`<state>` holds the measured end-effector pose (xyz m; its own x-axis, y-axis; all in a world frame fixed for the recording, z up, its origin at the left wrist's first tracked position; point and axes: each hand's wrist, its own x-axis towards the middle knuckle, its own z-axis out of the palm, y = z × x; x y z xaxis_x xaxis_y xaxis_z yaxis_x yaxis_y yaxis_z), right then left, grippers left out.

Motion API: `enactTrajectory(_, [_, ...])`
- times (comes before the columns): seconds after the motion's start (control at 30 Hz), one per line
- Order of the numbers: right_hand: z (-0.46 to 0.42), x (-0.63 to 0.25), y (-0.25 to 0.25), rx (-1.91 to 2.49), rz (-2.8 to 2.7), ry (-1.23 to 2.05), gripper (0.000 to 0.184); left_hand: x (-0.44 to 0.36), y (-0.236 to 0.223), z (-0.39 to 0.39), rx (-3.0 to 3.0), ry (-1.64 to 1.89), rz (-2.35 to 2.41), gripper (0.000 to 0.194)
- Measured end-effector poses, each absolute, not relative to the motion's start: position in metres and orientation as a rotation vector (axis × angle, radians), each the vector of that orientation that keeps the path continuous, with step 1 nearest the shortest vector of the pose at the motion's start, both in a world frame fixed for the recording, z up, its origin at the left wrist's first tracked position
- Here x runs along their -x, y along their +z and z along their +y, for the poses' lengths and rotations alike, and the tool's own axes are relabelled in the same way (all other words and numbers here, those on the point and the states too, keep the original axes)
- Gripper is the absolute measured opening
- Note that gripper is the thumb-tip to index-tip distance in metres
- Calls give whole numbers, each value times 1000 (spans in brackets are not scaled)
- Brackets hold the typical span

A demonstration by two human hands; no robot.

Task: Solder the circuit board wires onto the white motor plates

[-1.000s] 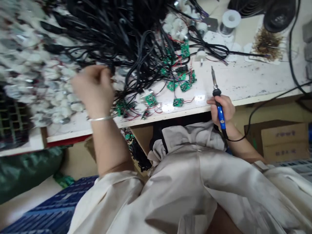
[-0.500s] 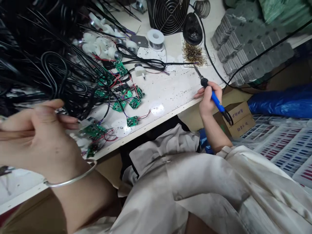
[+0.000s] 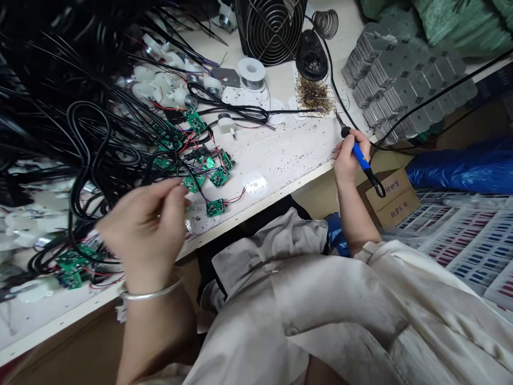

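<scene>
One soldering iron (image 3: 360, 156) — in the right hand (image 3: 347, 164); tip (image 3: 340, 120) beyond fingers (image 3: 362, 139).

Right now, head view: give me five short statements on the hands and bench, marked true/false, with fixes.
1. The right hand holds a blue-handled soldering iron. True.
2. The left hand has a silver metal bangle at its wrist. True.
3. The iron is touching a green circuit board. False: its tip is near the brown, crumbly pile, apart from the boards.
4. A white-flanged wire spool stands left of that pile. True.
5. A fan stands at the bench's near edge. False: the black, round-grilled fan is farther back.
</scene>
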<state>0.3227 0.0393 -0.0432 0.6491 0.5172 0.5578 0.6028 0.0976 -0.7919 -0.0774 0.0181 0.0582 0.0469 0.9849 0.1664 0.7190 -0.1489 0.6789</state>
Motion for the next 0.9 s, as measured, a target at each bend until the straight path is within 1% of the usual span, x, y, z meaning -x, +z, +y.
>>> enactTrajectory(0.03, [40, -323, -44, 1549, -958, -97, 38, 71, 60, 18, -1997, 905, 1689, 25])
enactTrajectory(0.13, [41, -324, -45, 1559, -993, -119, 40, 54, 61, 18, -2128, 939, 1574, 27])
enactTrajectory(0.23, [42, -327, -47, 1565, -1056, -135, 43, 47, 56, 17, -2076, 993, 1550, 12])
enactTrajectory(0.3, [43, -328, -45, 1556, -1049, -112, 42, 46, 51, 15, -2070, 1021, 1548, 11])
enactTrajectory(0.43, [38, -318, -31, 1460, -911, -36, 31, 38, 38, 12, -2206, 1076, 1523, 10])
enactTrajectory(0.53, [24, -292, -17, 1330, -909, -16, 21, 27, 30, 11, -2314, 1088, 1517, 14])
enactTrajectory(0.6, [11, -267, -10, 1257, -985, 56, 20, 21, 25, 10, -2333, 1054, 1542, 14])
enactTrajectory(0.73, [-10, -223, -7, 1213, -1149, 311, 25, 10, 23, 8, -2289, 973, 1580, 14])
enactTrajectory(0.9, [-17, -207, -8, 1223, -1195, 543, 28, -2, 31, 12, -2405, 925, 1474, 16])
